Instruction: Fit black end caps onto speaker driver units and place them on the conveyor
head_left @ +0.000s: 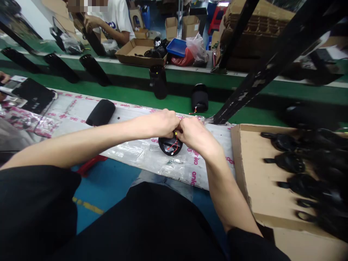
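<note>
A round black part (166,146) with red wires and a small yellow connector (176,133) rests on the plastic-covered bench in front of me. My left hand (168,123) bends over its far side, fingers closed. From the right, my right hand (189,131) meets it, thumb and fingers pinched by the yellow connector. The fingertips of both hands nearly touch. Whatever lies between the left fingers is hidden. Red wires (174,146) curl across the top of the black part.
A black cylinder (101,112) lies left on the bench. Beyond, a green conveyor (122,88) carries several black housings (199,97). At right, a cardboard box (252,174) holds several black strapped parts. A dark metal post (250,85) slants up at right. Another person (108,25) works across the line.
</note>
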Tool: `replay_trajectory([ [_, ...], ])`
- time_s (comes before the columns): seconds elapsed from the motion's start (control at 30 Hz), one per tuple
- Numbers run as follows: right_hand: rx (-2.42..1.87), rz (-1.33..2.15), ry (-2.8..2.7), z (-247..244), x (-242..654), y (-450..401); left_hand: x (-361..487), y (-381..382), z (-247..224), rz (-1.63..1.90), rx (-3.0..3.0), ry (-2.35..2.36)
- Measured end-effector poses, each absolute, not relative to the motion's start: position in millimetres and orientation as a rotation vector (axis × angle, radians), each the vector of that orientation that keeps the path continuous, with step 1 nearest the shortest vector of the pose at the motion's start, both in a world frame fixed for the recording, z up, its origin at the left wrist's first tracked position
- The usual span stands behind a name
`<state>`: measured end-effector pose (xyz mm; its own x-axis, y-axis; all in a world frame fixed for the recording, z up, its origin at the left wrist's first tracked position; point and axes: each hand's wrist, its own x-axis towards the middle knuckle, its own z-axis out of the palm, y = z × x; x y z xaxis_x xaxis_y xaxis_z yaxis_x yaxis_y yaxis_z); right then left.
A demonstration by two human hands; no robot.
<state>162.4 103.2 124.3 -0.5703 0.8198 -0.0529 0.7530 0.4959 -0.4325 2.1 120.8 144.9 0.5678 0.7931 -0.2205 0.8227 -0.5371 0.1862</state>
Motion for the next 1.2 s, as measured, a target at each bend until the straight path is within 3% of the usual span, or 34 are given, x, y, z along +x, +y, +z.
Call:
replay_trajectory([
  [0.17,-1.373,0.615,-2.593,119.2,164.5,98.8,-26.9,126.8,161.6,-0.213,2.409,1.173],
  [0.43,-1.263,0.678,-2.566,116.9,167.1,96.8,-86.8,105.8,157.5,0.138,2.599,0.712],
  [0.93,-1.340,0.729,-2.523,115.4,161.9,92.1,-76.4,135.6,146.3,0.017,2.983,-0.145],
  [1.2,-1.339,0.685,-2.425,106.8,156.6,88.5,-82.0,128.0,142.1,0.138,3.054,0.030],
])
